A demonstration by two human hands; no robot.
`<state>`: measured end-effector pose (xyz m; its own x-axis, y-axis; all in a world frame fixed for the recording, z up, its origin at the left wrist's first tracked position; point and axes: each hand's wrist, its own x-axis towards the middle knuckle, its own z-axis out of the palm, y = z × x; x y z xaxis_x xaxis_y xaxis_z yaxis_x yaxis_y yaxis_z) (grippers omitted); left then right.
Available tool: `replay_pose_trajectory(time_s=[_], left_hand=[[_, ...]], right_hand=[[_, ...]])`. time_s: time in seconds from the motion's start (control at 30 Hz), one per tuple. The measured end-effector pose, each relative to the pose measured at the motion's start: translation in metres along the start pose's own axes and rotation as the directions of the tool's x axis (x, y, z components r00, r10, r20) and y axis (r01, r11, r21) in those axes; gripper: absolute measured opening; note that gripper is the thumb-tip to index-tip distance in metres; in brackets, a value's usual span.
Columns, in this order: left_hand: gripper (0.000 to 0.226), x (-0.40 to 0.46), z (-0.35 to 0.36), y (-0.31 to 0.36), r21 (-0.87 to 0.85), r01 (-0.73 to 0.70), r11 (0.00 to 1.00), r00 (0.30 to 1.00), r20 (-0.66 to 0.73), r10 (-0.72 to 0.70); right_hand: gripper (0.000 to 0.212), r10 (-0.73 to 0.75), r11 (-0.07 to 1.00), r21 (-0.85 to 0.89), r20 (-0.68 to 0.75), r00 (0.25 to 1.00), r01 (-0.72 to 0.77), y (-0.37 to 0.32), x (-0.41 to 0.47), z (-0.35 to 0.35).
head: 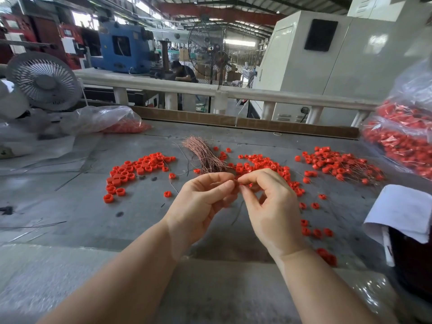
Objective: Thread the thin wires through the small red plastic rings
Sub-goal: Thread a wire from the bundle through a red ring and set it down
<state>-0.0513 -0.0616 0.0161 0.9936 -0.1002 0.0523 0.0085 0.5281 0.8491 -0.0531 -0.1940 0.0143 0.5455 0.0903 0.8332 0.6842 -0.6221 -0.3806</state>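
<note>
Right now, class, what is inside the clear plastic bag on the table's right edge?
The bag holds red rings, many with thin wires already through them. Its lower part runs out of view, so how full it is cannot be seen.

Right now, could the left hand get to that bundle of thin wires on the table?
Probably yes. The wire bundle lies just beyond the left hand, with nothing between them. But its grip is pinching a small piece together with the right hand, so it would need to let go first.
</note>
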Motion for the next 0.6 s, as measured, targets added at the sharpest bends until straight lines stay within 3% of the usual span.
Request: replay_pose_trajectory(time_s=[0.6], left_hand=[[0.014,0.0004,-0.0007,-0.0049,0.425,-0.211,0.881,0.970,-0.018,0.241]], right_hand=[[0.009,0.031,1.000,-0.001,0.083,0.996,-0.031,-0.0032,-0.0014,-0.0004]])
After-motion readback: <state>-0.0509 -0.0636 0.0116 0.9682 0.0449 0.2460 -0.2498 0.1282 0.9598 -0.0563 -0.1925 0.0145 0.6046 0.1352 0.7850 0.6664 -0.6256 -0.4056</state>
